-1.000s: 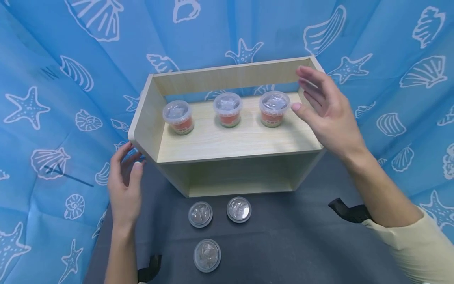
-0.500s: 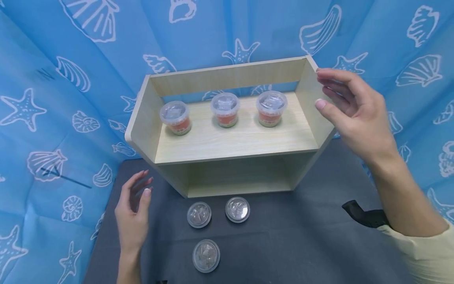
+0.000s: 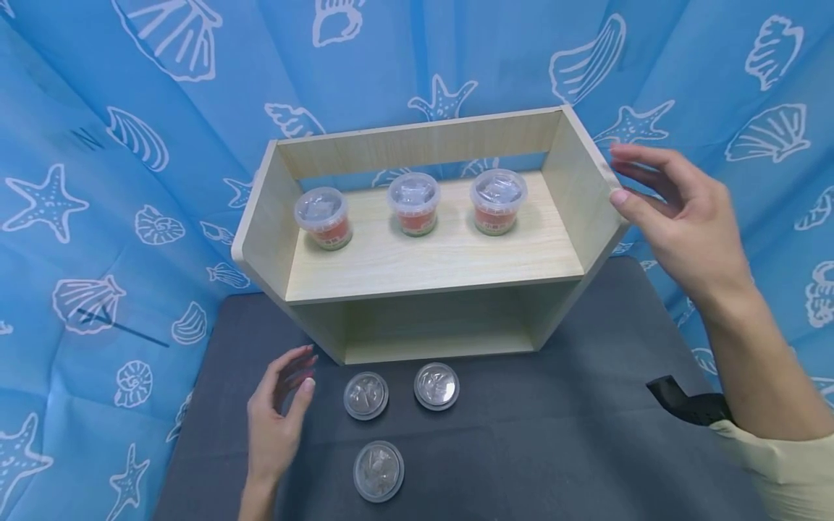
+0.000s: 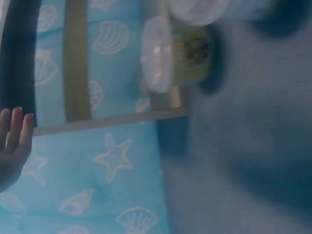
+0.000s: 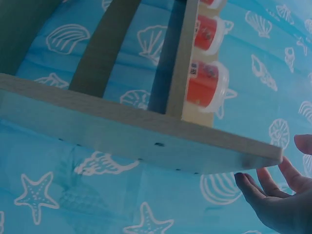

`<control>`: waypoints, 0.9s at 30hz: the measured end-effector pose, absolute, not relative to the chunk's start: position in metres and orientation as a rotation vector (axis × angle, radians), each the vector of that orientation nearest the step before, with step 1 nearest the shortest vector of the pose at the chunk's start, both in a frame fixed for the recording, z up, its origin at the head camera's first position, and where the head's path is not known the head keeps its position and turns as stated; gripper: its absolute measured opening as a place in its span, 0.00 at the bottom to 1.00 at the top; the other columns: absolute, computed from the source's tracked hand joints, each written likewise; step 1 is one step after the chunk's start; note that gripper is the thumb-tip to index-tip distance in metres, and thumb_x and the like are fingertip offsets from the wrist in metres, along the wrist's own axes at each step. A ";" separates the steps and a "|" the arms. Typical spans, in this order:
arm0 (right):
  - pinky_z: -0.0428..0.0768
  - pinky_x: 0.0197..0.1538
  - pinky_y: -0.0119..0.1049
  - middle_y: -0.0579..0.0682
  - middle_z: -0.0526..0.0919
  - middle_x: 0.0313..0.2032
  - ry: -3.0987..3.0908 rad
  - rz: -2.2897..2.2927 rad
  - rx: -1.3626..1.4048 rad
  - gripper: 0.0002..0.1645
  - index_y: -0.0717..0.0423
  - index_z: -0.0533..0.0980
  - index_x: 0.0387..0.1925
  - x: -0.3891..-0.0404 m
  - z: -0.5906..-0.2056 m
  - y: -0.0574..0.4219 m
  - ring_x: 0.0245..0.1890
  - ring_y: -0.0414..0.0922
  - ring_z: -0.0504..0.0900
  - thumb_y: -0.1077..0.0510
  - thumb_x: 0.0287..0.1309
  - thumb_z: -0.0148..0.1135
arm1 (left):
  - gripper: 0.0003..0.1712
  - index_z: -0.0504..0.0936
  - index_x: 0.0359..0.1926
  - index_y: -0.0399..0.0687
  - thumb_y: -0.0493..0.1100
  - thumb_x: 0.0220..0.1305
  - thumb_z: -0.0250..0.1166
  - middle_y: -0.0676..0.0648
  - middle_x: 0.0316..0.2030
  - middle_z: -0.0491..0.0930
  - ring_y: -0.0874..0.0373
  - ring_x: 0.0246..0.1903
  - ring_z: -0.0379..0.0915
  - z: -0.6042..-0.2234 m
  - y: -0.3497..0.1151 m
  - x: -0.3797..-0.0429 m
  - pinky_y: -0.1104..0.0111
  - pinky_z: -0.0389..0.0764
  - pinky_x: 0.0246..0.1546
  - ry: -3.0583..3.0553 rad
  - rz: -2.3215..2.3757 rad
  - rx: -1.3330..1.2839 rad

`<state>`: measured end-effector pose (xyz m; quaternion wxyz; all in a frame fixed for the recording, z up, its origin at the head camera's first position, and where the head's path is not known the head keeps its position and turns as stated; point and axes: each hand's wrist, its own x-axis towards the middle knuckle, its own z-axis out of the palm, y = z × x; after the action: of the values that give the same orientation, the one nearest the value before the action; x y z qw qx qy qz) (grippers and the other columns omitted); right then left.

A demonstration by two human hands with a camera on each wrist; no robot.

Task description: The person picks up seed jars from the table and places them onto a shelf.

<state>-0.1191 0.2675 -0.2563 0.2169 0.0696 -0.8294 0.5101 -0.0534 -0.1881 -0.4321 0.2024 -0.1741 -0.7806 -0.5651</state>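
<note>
A pale wooden two-tier shelf [image 3: 430, 282] stands on the dark table. Three lidded plastic tubs with red labels, left [image 3: 326, 217], middle [image 3: 415, 204] and right [image 3: 498, 202], sit in a row on its upper board. My right hand [image 3: 684, 217] is at the front edge of the right side panel, fingers loosely bent. Whether it touches the panel I cannot tell. On the table in front are three more lidded tubs [image 3: 366, 396] [image 3: 436, 386] [image 3: 379, 471]; the left wrist view shows a yellow-green label on one tub [image 4: 192, 53]. My left hand [image 3: 276, 420] hovers left of them, holding nothing.
Behind the shelf hangs a blue curtain [image 3: 384, 65] with white shells and starfish. The lower compartment [image 3: 439, 325] faces the tubs on the dark tablecloth [image 3: 521, 449]. A black strap [image 3: 691, 403] is on the right wrist.
My left hand has come away from the shelf's left side, down and right toward the table tubs. My right hand has moved right, from beside the right-hand red tub to the right panel.
</note>
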 end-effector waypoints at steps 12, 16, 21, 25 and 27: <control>0.70 0.59 0.22 0.47 0.64 0.71 -2.512 1.481 0.160 0.29 0.44 0.66 0.72 -0.117 -0.268 0.289 0.65 0.39 0.72 0.57 0.71 0.55 | 0.33 0.73 0.63 0.34 0.21 0.55 0.66 0.34 0.57 0.75 0.51 0.56 0.75 -0.471 -0.182 -0.038 0.64 0.77 0.53 -2.287 -1.734 -0.729; 0.72 0.54 0.20 0.49 0.64 0.71 -2.529 1.499 0.227 0.28 0.46 0.66 0.72 -0.120 -0.272 0.295 0.64 0.39 0.71 0.56 0.73 0.52 | 0.33 0.73 0.62 0.34 0.23 0.54 0.69 0.34 0.57 0.75 0.52 0.58 0.74 -0.483 -0.180 -0.034 0.66 0.76 0.55 -2.341 -1.752 -0.773; 0.74 0.52 0.21 0.51 0.62 0.71 -2.462 1.672 0.329 0.28 0.49 0.65 0.72 -0.124 -0.275 0.300 0.64 0.42 0.69 0.58 0.74 0.49 | 0.34 0.75 0.61 0.34 0.25 0.51 0.72 0.34 0.57 0.75 0.50 0.59 0.73 -0.496 -0.179 -0.030 0.66 0.75 0.56 -2.360 -1.755 -0.831; 0.75 0.50 0.23 0.52 0.62 0.72 -2.394 1.835 0.391 0.28 0.51 0.64 0.73 -0.126 -0.277 0.301 0.66 0.46 0.66 0.58 0.74 0.49 | 0.36 0.76 0.61 0.42 0.29 0.49 0.75 0.40 0.58 0.76 0.50 0.58 0.74 -0.503 -0.177 -0.025 0.64 0.76 0.56 -2.402 -1.719 -0.851; 0.76 0.49 0.24 0.53 0.62 0.72 -2.349 1.917 0.422 0.28 0.52 0.63 0.73 -0.126 -0.279 0.302 0.66 0.48 0.65 0.60 0.74 0.49 | 0.37 0.76 0.61 0.47 0.31 0.48 0.76 0.44 0.57 0.77 0.52 0.58 0.74 -0.506 -0.175 -0.022 0.65 0.76 0.55 -2.432 -1.688 -0.855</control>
<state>-0.1263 0.3019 -0.2785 0.0402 0.1378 -0.7666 0.6259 -0.0218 -0.1751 -0.5059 0.0303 -0.2775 -0.7888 -0.5475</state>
